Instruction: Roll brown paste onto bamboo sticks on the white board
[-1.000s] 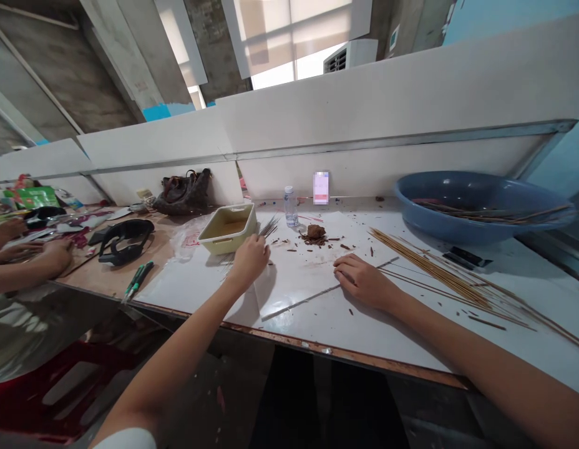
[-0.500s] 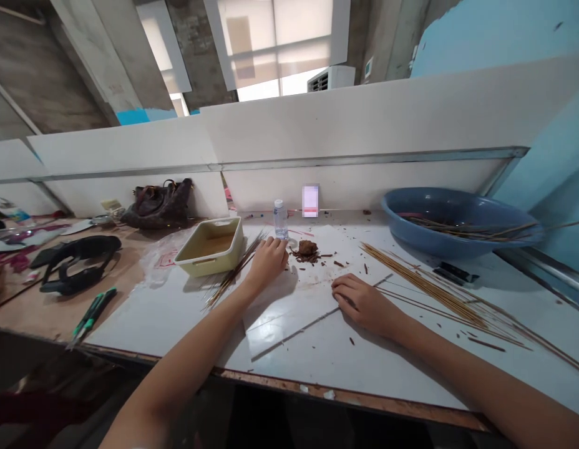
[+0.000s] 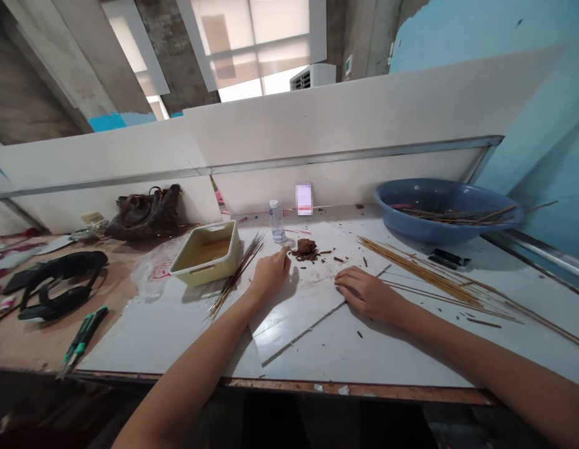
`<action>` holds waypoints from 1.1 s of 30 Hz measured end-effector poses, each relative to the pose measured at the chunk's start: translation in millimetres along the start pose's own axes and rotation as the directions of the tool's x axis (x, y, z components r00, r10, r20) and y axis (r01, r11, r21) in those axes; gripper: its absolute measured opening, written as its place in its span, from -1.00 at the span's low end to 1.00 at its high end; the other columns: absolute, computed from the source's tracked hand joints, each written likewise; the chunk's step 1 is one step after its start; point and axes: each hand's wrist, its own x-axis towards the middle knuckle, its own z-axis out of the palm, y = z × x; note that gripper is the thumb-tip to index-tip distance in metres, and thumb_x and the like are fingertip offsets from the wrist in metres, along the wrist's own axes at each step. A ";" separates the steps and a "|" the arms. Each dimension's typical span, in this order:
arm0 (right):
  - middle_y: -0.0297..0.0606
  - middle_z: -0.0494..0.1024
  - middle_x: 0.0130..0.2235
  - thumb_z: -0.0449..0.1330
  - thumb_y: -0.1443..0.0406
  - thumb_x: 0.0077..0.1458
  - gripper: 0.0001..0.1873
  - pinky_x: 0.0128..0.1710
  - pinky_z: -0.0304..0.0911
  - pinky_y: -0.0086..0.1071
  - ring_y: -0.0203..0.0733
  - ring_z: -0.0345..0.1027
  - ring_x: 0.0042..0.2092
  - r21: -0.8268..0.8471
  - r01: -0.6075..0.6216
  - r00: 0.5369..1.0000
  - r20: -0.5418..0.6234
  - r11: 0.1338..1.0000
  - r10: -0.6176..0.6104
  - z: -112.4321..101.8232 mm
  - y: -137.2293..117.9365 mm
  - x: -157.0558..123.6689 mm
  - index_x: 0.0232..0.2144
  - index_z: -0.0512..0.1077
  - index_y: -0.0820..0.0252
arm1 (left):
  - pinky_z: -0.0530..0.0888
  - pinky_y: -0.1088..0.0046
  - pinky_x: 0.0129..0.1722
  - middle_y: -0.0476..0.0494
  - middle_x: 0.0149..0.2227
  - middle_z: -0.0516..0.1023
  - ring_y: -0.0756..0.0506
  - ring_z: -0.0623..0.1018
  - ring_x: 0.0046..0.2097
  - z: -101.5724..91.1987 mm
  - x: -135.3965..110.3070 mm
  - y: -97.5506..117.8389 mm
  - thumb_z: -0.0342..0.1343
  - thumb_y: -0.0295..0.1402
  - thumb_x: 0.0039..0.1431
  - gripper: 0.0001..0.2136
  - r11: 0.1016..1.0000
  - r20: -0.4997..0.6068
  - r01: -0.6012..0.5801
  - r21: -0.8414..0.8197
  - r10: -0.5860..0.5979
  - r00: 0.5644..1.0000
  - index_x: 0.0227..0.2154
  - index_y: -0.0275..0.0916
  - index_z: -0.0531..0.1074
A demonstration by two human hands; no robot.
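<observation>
My left hand (image 3: pixel 272 273) rests on the white board beside a crumbly brown lump (image 3: pixel 307 247). Its fingers are bent together, the index raised towards the lump; anything beneath them is hidden. Behind it stands a clear bottle (image 3: pixel 277 226) with a white cap. Over the dark slanting edge of a thin white sheet (image 3: pixel 289 330) lies my right hand (image 3: pixel 368 292), palm down, fingers slightly apart and nothing visible in them. A bundle of thin brown sticks (image 3: pixel 423 277) is on its right. Thin dark sticks (image 3: pixel 236 277) lie left of my left hand.
A yellow-green tub (image 3: pixel 191 274) of brownish liquid stands left. Farther left are a dark handbag (image 3: pixel 146 212), a black headset (image 3: pixel 65 287) and green-black cutters (image 3: pixel 83 340). A blue basin (image 3: pixel 439 232) holding sticks is at right. A lit phone (image 3: pixel 304 198) leans on the partition.
My left hand has drawn back slightly from the bottle, its fingers now more bent. My right hand stays in nearly the same place on the board. The camera view has shifted a little.
</observation>
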 end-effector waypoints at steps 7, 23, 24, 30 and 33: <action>-0.02 0.71 -0.10 0.02 0.25 0.53 -0.66 0.04 0.48 -0.10 0.07 0.59 -0.03 -0.244 -0.148 0.985 0.049 0.958 0.165 -2.4 5.8 30.8 -0.13 0.59 0.14 | 0.49 0.25 -0.10 -0.31 -0.17 0.74 -0.29 0.72 -0.14 1.5 -2.2 1.4 -0.08 -0.38 0.53 -0.70 0.999 0.005 -0.045 0.006 0.045 0.999 0.08 -0.22 0.54; 0.13 0.77 -0.10 0.12 -0.33 0.36 -0.22 -0.16 0.40 -0.23 0.19 0.68 -0.07 -0.488 -0.370 0.769 0.316 0.790 0.555 28.0 43.0 184.1 -0.10 0.69 0.24 | 0.50 0.27 -0.14 -0.25 -0.23 0.76 -0.26 0.73 -0.18 14.5 -0.3 -11.6 -0.04 -0.37 0.52 -0.69 0.999 -0.040 -0.045 -0.018 0.044 0.998 0.15 -0.20 0.54; 0.10 0.77 -0.13 0.09 -0.33 0.37 -0.22 -0.19 0.38 -0.25 0.17 0.68 -0.10 -0.476 -0.369 0.770 0.324 0.798 0.550 28.5 44.8 182.1 -0.13 0.69 0.23 | 0.50 0.27 -0.14 -0.26 -0.23 0.76 -0.27 0.73 -0.18 15.2 -0.1 -11.3 -0.04 -0.38 0.52 -0.68 0.999 -0.043 -0.044 -0.020 0.043 0.998 0.15 -0.20 0.54; 0.03 0.77 -0.16 0.11 -0.26 0.40 -0.32 -0.29 0.27 -0.29 0.09 0.65 -0.14 -0.409 -0.341 0.797 0.352 0.847 0.491 27.9 52.8 181.4 -0.23 0.65 0.18 | 0.52 0.25 -0.10 -0.29 -0.17 0.78 -0.27 0.75 -0.14 19.1 1.5 -10.2 -0.03 -0.38 0.52 -0.67 0.999 -0.046 -0.039 -0.021 0.038 0.998 0.17 -0.20 0.55; 0.02 0.77 -0.16 0.13 -0.20 0.42 -0.37 -0.29 0.26 -0.29 0.08 0.64 -0.16 -0.384 -0.335 0.813 0.345 0.861 0.470 29.6 53.2 182.4 -0.24 0.65 0.19 | 0.52 0.27 -0.12 -0.26 -0.20 0.77 -0.25 0.74 -0.17 18.1 1.7 -10.5 -0.04 -0.38 0.53 -0.64 1.000 -0.055 -0.025 -0.017 0.024 0.998 0.25 -0.20 0.50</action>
